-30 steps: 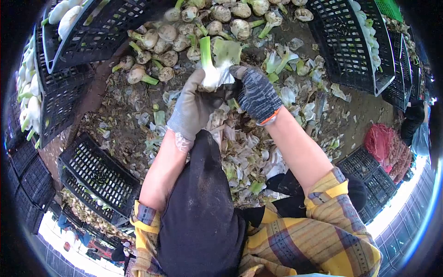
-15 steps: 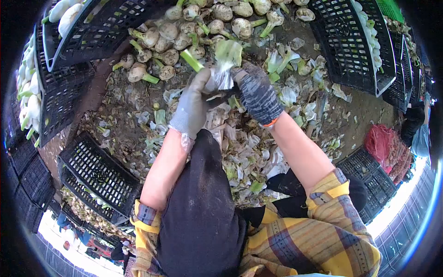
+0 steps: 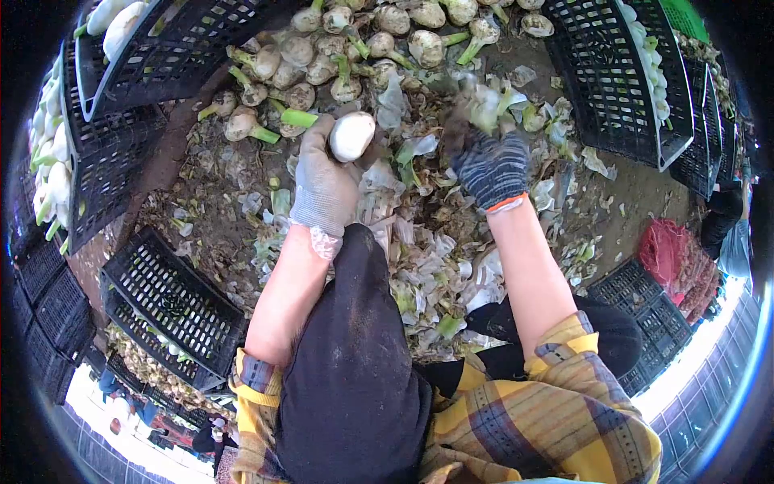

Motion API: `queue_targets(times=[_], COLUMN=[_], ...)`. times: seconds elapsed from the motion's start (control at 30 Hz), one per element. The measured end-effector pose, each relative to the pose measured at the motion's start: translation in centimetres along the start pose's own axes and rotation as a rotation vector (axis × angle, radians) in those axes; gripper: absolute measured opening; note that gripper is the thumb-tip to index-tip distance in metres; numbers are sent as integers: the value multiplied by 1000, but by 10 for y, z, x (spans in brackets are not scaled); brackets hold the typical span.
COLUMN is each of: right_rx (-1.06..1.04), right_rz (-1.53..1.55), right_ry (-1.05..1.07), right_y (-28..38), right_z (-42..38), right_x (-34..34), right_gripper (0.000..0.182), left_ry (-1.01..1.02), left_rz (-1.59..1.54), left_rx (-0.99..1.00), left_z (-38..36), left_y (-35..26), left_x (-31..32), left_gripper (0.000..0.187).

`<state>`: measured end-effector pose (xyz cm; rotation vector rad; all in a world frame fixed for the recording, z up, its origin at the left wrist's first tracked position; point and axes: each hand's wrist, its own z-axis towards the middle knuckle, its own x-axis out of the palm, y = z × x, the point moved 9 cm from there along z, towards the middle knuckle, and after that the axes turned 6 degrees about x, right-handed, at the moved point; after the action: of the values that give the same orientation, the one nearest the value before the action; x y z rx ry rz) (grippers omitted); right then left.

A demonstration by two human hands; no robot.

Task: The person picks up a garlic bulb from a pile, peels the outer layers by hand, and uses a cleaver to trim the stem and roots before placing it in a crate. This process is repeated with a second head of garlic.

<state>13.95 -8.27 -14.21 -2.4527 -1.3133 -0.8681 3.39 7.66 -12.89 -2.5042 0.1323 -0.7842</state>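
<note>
Left hand (image 3: 325,179) has fingers gripping white bulb (image 3: 352,136), likely to steady it; right hand (image 3: 490,165) blurred by pale-green peel (image 3: 487,108), can't tell if gripping.

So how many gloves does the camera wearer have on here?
2 clearly: a light grey glove on the left hand, a dark striped glove on the right hand. A clear film at the left wrist may be another, mostly hidden.

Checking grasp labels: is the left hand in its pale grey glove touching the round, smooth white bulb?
Touching. The head view shows the grey-gloved left hand against the left and lower edges of the round white bulb, no gap visible.
</note>
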Motion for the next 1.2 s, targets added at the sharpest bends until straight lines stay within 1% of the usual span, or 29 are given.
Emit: queue_targets(times=[0.07, 0.1, 0.17, 0.2, 0.27, 0.3, 0.4, 0.43, 0.47, 0.53, 0.6, 0.63, 0.73, 0.83, 0.93, 1.03, 1.13, 1.2], right_rx=[152, 281, 263, 253, 91, 67, -3, -26, -49, 7, 61, 71, 188, 66, -60, -153, -165, -273], right_rz=[-161, -294, -700, -902, -1036, -1097, -1285, -1348, -1410, -1332, -1252, -1286, -1139, -1386, -1479, -1505, -1628, -1657], right_ry=[-177, -20, -31, -36, 152, 184, 282, 316, 353, 369, 380, 347, 269, 215, 174, 164, 103, 130], right_y=[-20, -36, -43, -51, -56, -56, -56, -57, -58, -60, -59, -58, -57, -48, -42, -40, -35, -33], right_z=[-3, -5, -11, -18, -22, -20, -12, -10, -9, -7, -9, -12, -17, -16, -12, -10, -16, -19], right_x=[-21, -6, 1, 15, 44, 48, 59, 62, 65, 59, 56, 55, 48, 50, 50, 49, 52, 57], right_gripper=[50, 53, 52, 52, 47, 46, 43, 42, 41, 39, 37, 31, 28, 26, 24, 23, 23, 24], left_ry=[-20, -14, 4, 39, 112, 137, 236, 260, 282, 326, 367, 388, 320, 274, 300, 279, 251, 175], left_rz=[93, 204, 429, 504, 650, 705, 763, 733, 724, 707, 805, 855, 728, 722, 735, 777, 746, 821], left_rx=[42, 81, 164, 197, 258, 246, 335, 280, 309, 364, 399, 418, 291, 340, 376, 358, 335, 413], left_z=[-6, -7, -7, -8, -14, -21, -24, -23, -19, -13, -15, -17, -18, -15, -17, -20, -18, -12], left_y=[-7, -9, -15, -19, -26, -30, -32, -27, -26, -22, -23, -24, -20, -22, -22, -25, -23, -23], left_x=[4, 3, 2, 5, 16, 26, 36, 34, 32, 29, 30, 34, 28, 26, 30, 33, 26, 17], left_gripper=[45, 49, 57, 59, 63, 64, 63, 60, 59, 57, 54, 53, 51, 58, 59, 59, 58, 58])
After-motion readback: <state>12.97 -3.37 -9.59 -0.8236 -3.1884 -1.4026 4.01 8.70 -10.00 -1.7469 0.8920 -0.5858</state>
